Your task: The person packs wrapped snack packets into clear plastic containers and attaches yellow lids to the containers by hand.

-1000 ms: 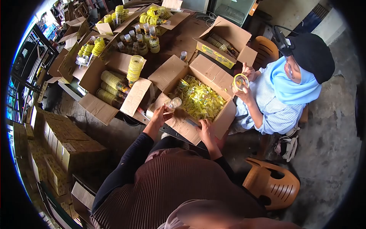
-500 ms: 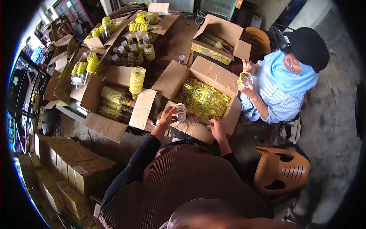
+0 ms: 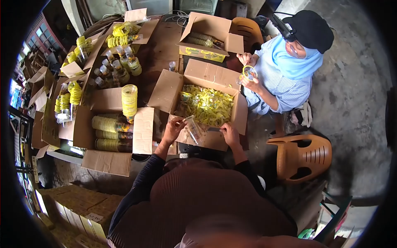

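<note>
A clear plastic cup (image 3: 193,131) hangs tilted from the fingertips of my left hand (image 3: 173,130), which pinches it at the rim. My right hand (image 3: 230,134) is closed around a thin, dark knife-like blade (image 3: 214,129) that points left toward the cup. Both hands are over the near flap of an open cardboard box (image 3: 241,110). Inside that box lies a heap of yellow plastic scraps (image 3: 206,105). Left of my left hand, a stack of yellow-rimmed cups (image 3: 129,100) stands by another open box (image 3: 84,128) with several cup stacks lying in it.
A co-worker (image 3: 285,70) at the right handles a yellow-rimmed cup (image 3: 249,73). Several clear cup stacks (image 3: 113,70) stand at the back left. A box with yellow print (image 3: 202,53) is behind, and an orange plastic chair (image 3: 304,157) stands at the right.
The cup in my left hand has turned from end-on to side-on, its base now pointing down and right. The camera view has shifted, moving the scene left. My right hand still holds the blade.
</note>
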Tool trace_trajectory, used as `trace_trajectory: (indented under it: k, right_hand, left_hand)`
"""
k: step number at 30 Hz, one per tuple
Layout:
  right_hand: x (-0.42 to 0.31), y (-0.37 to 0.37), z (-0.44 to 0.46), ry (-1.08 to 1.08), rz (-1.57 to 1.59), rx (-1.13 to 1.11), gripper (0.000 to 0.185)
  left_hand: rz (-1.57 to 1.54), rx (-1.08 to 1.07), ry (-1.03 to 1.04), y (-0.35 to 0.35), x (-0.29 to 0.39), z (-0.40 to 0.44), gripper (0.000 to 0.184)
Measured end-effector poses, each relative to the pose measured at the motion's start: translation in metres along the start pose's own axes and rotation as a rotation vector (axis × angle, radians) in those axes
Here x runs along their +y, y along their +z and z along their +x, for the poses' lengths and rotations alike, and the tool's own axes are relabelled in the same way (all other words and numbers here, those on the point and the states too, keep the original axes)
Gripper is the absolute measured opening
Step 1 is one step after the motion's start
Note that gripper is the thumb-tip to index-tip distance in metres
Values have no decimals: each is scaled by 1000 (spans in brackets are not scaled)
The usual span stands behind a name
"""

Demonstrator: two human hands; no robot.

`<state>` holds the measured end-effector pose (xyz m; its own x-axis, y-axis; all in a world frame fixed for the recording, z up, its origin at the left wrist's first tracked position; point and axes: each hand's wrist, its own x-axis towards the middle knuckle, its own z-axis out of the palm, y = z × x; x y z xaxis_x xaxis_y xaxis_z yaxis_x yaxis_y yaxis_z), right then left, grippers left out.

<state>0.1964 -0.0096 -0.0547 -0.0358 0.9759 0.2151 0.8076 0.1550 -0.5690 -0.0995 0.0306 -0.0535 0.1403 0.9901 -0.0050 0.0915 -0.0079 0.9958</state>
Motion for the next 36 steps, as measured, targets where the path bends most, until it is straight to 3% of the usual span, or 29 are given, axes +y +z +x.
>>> trace_trajectory:
  k: [2,5,10,13,15,17,19,21,23,25,27,36]
  right_hand:
    - [0,2,0,13,-28,-2,12]
    - [-5,-5,-4,17,-99,3,11]
    - [-13,-12,-12,-28,-171,68,10]
    - [-13,-11,-16,16,-67,74,11]
    - [-16,-7,-20,87,196,101,10]
    - [-24,-6,-22,22,176,147,11]
    - [-32,-1,-25,133,319,136,11]
    - [-38,2,-27,127,316,126,11]
    - [-43,2,-24,106,308,129,11]
    - [-47,5,-24,120,335,154,12]
    - [-49,6,-23,122,324,157,13]
    - [-58,-9,-13,-32,230,71,19]
  left_hand:
    - [185,26,97,-1,9,0,23]
    - [305,2,51,0,23,0,24]
    - [298,-49,108,8,22,2,27]
    - [279,-95,124,16,17,3,25]
    - [192,-146,85,20,17,2,20]
    - [248,-160,60,24,18,5,21]
    - [371,-147,199,28,18,6,20]
    - [383,-145,162,32,18,3,20]
    - [458,-120,-24,38,28,4,20]
    - [473,-96,-11,43,25,6,20]
    - [466,-50,226,47,21,7,20]
    - [643,-3,226,81,42,-3,13]
